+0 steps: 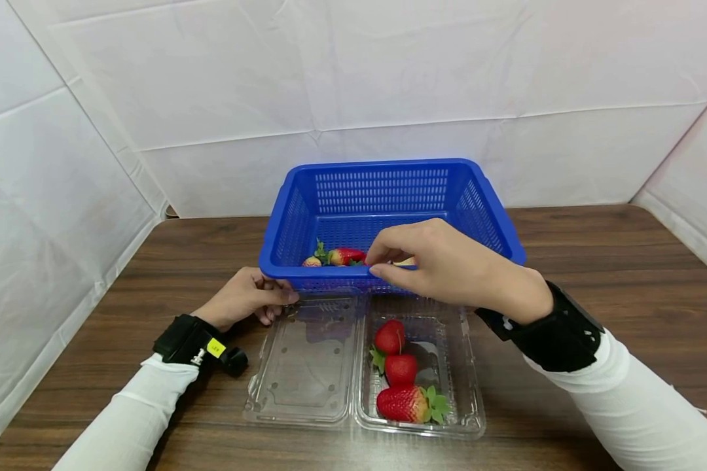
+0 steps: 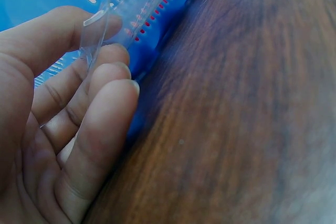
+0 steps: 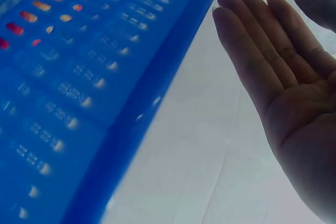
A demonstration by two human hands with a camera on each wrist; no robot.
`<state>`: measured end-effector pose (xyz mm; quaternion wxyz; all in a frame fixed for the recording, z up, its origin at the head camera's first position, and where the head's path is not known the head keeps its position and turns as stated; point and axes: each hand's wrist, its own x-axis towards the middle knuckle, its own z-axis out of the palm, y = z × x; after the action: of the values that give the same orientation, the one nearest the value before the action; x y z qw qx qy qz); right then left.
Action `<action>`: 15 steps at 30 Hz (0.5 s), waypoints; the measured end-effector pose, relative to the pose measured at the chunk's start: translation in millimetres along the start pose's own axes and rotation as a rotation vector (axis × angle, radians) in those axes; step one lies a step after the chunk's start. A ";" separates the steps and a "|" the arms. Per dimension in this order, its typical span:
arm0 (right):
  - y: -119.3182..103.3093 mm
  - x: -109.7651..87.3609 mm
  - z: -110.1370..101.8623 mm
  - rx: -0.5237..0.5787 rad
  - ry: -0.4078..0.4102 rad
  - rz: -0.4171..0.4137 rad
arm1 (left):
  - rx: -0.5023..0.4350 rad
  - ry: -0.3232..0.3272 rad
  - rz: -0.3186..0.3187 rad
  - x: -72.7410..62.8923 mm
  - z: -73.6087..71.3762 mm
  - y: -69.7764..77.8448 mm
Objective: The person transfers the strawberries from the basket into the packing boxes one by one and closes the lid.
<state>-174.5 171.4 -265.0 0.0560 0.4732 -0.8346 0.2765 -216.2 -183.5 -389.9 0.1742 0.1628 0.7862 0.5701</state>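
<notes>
Pinching the clamshell lid (image 1: 312,373), the left hand (image 1: 252,296) wears a yellow wrist label (image 1: 215,347), lettering illegible; the right hand (image 1: 433,258), fingers loose and empty, hovers over the blue basket (image 1: 321,272).

Basket strawberries (image 1: 346,256): partly hidden behind the blue basket's (image 1: 383,167) front wall and the right hand (image 1: 442,261); count unclear.
Clear lid (image 1: 309,373): in the left wrist view, only a blurred strip, cut off at the top.
Left hand (image 1: 249,297): cropped by that view's left edge.
Yellow tag (image 1: 216,347): lettering too small to read.
</notes>
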 end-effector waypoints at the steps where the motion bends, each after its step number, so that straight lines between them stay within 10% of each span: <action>1: 0.9 0.3 -0.3 -0.001 0.004 0.010 | 0.001 0.002 -0.001 -0.1 0.0 0.0; 15: 13.7 2.1 -0.5 -0.063 0.062 0.189 | 0.000 0.000 0.006 -0.2 0.4 -0.7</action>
<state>-187.0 175.6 -269.4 0.0704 0.3814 -0.8816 0.2689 -215.8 -183.4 -390.6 0.1726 0.1652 0.7857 0.5706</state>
